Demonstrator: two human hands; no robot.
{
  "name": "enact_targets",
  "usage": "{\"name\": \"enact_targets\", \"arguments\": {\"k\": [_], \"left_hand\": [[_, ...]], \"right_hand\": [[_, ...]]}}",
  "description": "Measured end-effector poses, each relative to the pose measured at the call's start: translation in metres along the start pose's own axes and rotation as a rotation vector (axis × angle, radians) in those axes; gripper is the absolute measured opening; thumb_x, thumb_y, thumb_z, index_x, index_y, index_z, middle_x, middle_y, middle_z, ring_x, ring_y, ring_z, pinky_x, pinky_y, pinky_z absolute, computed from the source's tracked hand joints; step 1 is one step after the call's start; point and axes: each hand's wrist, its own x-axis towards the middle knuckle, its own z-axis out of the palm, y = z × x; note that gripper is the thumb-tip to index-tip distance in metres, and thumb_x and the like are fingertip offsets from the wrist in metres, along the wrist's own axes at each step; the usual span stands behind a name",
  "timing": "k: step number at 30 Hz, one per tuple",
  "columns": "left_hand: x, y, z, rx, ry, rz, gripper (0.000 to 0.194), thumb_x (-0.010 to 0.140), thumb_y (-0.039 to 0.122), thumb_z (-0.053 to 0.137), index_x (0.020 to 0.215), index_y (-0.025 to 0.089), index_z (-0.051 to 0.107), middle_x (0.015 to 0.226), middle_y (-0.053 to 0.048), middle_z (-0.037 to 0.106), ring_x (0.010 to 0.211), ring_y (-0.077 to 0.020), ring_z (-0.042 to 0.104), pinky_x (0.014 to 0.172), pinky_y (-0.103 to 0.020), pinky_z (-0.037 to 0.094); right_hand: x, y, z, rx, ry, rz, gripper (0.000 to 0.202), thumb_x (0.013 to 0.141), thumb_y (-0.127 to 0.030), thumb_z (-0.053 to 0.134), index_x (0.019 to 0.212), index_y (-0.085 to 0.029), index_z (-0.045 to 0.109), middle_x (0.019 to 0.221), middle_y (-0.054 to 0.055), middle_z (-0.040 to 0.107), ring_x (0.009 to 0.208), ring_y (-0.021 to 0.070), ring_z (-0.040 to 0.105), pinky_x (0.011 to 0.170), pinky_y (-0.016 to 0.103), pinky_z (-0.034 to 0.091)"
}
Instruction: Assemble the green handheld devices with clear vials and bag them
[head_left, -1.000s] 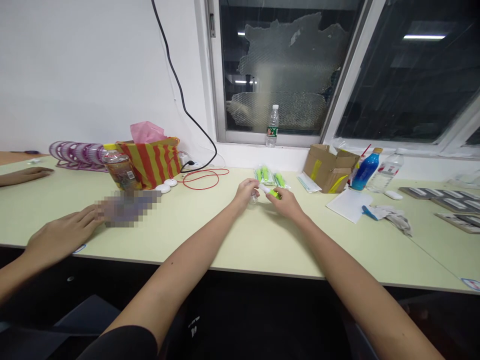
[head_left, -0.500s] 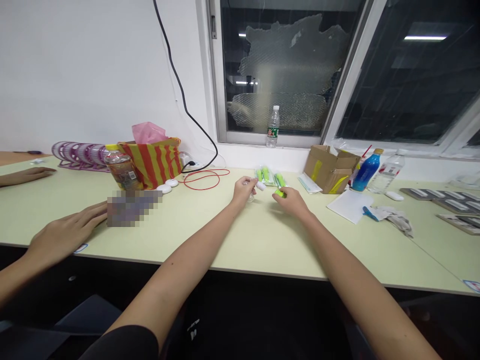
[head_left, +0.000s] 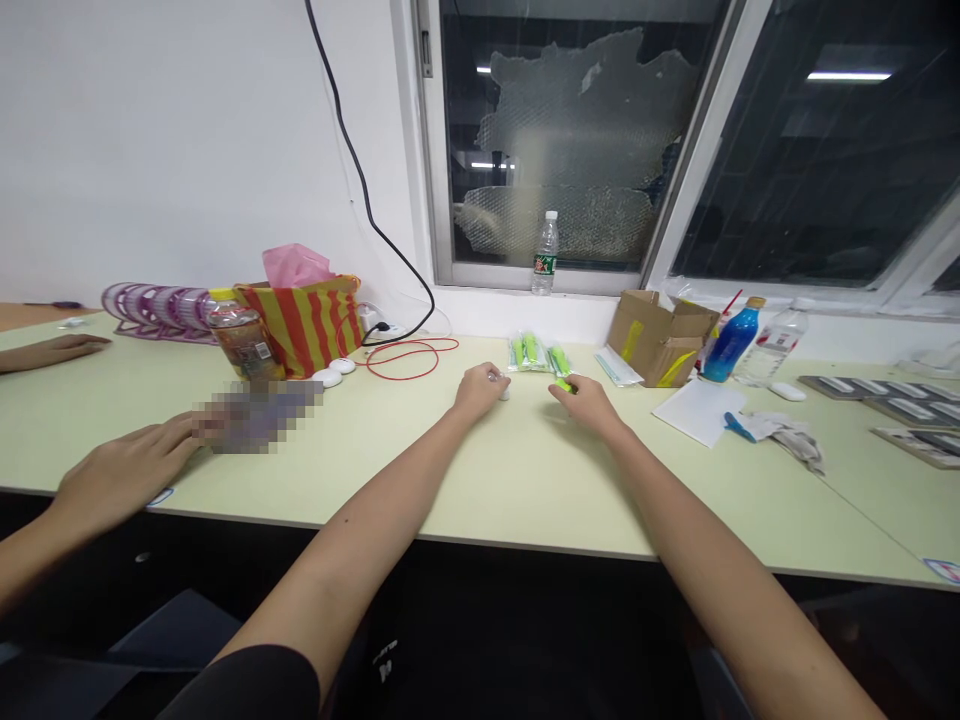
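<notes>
My left hand (head_left: 480, 391) is closed around a small clear and whitish object (head_left: 504, 392), mostly hidden by the fingers, low over the table. To its right, my right hand (head_left: 586, 400) pinches a small yellow-green item (head_left: 562, 386), largely covered by the fingers. Just behind both hands lie clear packets with bright green contents (head_left: 529, 352), and a smaller green packet (head_left: 559, 361) rests beside them.
An opened cardboard box (head_left: 651, 345), a blue bottle (head_left: 733, 342), a paper sheet (head_left: 699, 411) and a glove (head_left: 787, 436) are on the right. At left, another person's hand (head_left: 124, 470) rests near a striped bag (head_left: 319, 325) and a large bottle (head_left: 246, 345).
My left hand has shifted slightly left and turned; the white end that stuck out from its fingers no longer shows. My right hand has moved very slightly right.
</notes>
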Motion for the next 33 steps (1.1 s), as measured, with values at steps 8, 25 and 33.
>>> {"name": "enact_targets", "arguments": {"k": [8,25,33], "left_hand": [[0.001,-0.003,-0.001,-0.011,0.006,-0.009,0.016,0.062,0.026,0.077,0.065,0.021,0.062,0.068,-0.002,0.061,0.066,-0.0169,0.050,0.063,-0.026,0.035],[0.003,-0.013,0.004,-0.063,-0.093,-0.030,0.024,0.061,0.028,0.078,0.074,0.021,0.059,0.070,0.002,0.060,0.061,-0.0121,0.050,0.058,-0.024,0.037],[-0.001,0.001,-0.007,0.280,-0.034,-0.012,0.080,0.065,0.039,0.078,0.133,0.022,0.039,0.112,-0.009,0.059,0.098,-0.0224,0.058,0.086,-0.036,0.046]], "right_hand": [[-0.001,0.001,0.002,0.004,-0.018,-0.015,0.036,0.083,-0.054,0.054,0.079,-0.019,0.061,0.071,0.003,0.059,0.060,0.0164,0.050,0.053,0.027,0.034],[-0.004,-0.003,0.001,0.008,-0.048,-0.002,0.037,0.082,-0.054,0.056,0.083,-0.018,0.062,0.074,0.004,0.061,0.062,0.0164,0.052,0.055,0.027,0.036],[-0.004,-0.003,0.001,0.001,-0.066,0.013,0.037,0.083,-0.054,0.054,0.082,-0.018,0.061,0.075,0.003,0.060,0.062,0.0153,0.051,0.055,0.026,0.034]]}}
